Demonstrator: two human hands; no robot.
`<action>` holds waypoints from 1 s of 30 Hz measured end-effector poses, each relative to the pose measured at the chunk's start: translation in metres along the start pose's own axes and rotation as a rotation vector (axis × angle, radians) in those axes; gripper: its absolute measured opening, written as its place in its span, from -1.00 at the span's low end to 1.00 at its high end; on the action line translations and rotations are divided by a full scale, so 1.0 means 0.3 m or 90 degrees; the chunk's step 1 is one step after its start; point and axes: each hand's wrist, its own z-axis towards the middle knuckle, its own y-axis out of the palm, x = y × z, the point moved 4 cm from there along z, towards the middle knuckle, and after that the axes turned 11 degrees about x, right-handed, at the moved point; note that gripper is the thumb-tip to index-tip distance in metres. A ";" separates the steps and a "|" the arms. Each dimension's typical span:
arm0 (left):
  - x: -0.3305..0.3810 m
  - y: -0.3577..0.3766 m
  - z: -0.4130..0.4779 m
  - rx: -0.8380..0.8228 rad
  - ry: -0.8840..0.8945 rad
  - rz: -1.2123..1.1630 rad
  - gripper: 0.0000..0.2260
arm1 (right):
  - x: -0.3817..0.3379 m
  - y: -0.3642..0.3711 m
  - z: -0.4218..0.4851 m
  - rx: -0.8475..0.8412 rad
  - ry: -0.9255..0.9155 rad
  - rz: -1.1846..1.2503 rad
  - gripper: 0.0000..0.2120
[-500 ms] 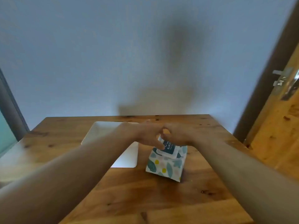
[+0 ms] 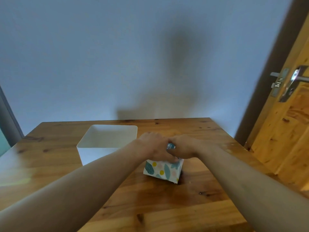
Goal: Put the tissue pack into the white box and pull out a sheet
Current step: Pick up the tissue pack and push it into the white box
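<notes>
A tissue pack (image 2: 163,170) with a white wrapper printed with teal leaves and yellow dots rests on the wooden table (image 2: 150,206), right of centre. My left hand (image 2: 154,147) and my right hand (image 2: 183,146) lie side by side on its top, fingers closed on the wrapper there. A teal label shows between them. The open white box (image 2: 93,153) stands on the table just left of the pack, its inside showing white and bare. My left forearm crosses in front of the box's near right corner.
The table backs onto a pale wall. A wooden door (image 2: 284,131) with a metal handle (image 2: 299,78) stands ajar at the right. A grey frame (image 2: 8,121) runs along the left edge.
Both hands stay on the pack's top and have pressed lower onto it. The view has tilted, so the box's open inside now shows.
</notes>
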 end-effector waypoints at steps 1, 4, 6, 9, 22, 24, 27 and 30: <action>0.006 0.012 0.009 0.005 -0.003 0.014 -0.55 | 0.004 0.001 -0.005 0.007 0.002 -0.002 -0.64; 0.017 0.017 0.015 -0.004 -0.013 0.011 -0.59 | 0.014 0.009 -0.006 0.018 0.001 -0.008 -0.64; 0.016 0.030 0.021 -0.025 -0.021 -0.030 -0.62 | 0.015 0.008 -0.006 0.018 0.001 -0.008 -0.65; 0.006 0.038 0.038 -0.041 -0.042 -0.093 -0.68 | 0.013 0.002 -0.002 0.020 -0.003 -0.017 -0.64; -0.078 0.008 0.080 -0.098 -0.027 -0.170 -0.43 | 0.058 0.005 0.024 0.046 -0.037 -0.144 -0.49; -0.091 0.008 0.077 -0.098 -0.018 -0.181 -0.48 | 0.054 0.001 0.024 0.080 -0.059 -0.141 -0.52; -0.098 0.012 0.071 -0.090 -0.008 -0.186 -0.51 | 0.039 -0.006 0.025 0.117 -0.085 -0.109 -0.56; -0.100 0.014 0.072 -0.095 0.002 -0.191 -0.51 | 0.029 -0.005 0.031 0.098 -0.101 -0.077 -0.52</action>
